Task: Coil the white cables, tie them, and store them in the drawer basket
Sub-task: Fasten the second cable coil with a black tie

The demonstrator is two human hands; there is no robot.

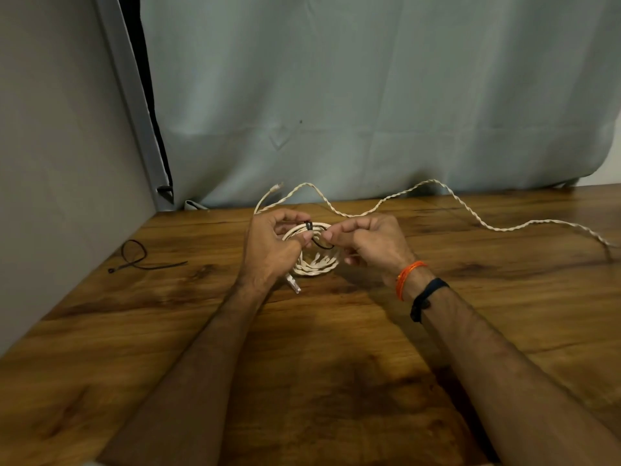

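I've got the coiled white cable (314,255) between both hands near the middle of the table (336,364), forearms reaching in from the near edge and wrists bent inward. Its clear plug (293,284) points toward the near edge, and a black tie (308,226) wraps the far side of the coil. Left hand (272,247) pinches coil and tie, right hand (373,243) pinches the tie's tail; a second white cable (453,203) snakes along the far edge toward the right edge.

White cable (314,269); black tie (308,226); brown wood-grain table (336,364); orange wristband (406,277).
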